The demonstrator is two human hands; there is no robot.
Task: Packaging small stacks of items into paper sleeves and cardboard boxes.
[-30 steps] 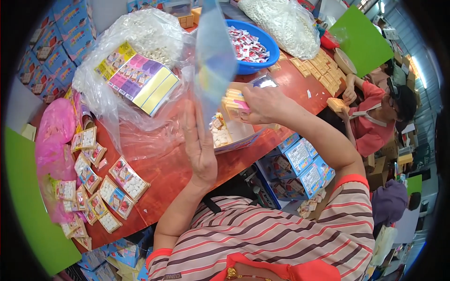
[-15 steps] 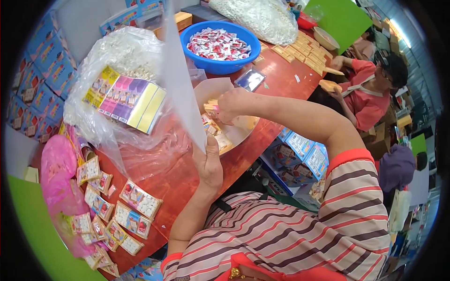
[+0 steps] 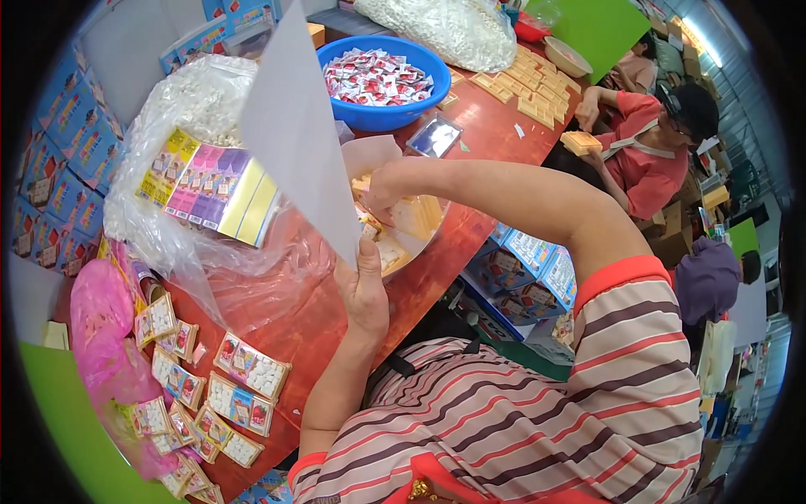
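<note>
At the left, blue boxes [image 3: 67, 185] are stacked on the far side. Nearer, a pink bag [image 3: 102, 290] lies at the table's edge, with loose packs [image 3: 252, 364] spread to its right, some overlapping. Beyond these, a clear bag [image 3: 189, 101] of white pieces bears a printed sheet [image 3: 201, 186].

Left of centre, the left hand [image 3: 363, 294] is raised, palm side partly seen, at the near lower corner of a white flap [image 3: 294, 139]. The thumb points up and stands apart; the other fingers are partly hidden, so whether they grip the flap cannot be told.

The carton [image 3: 369, 153] stands open on the table, just right of the flap. Inner packs [image 3: 389, 250] lie flat in it, on the near side of the right hand [image 3: 388, 186]; the nearest one's long axis runs from far left to near right. The right hand is the nearer of the two to these packs. It dips into the carton with the wrist bent down and the forearm crossing from the right. Its fingertips are hidden; whether they are clamped on anything cannot be told.

Farther right are a blue basin [image 3: 442, 91] of sachets, rows of wafers [image 3: 537, 88] and a co-worker [image 3: 642, 160].
</note>
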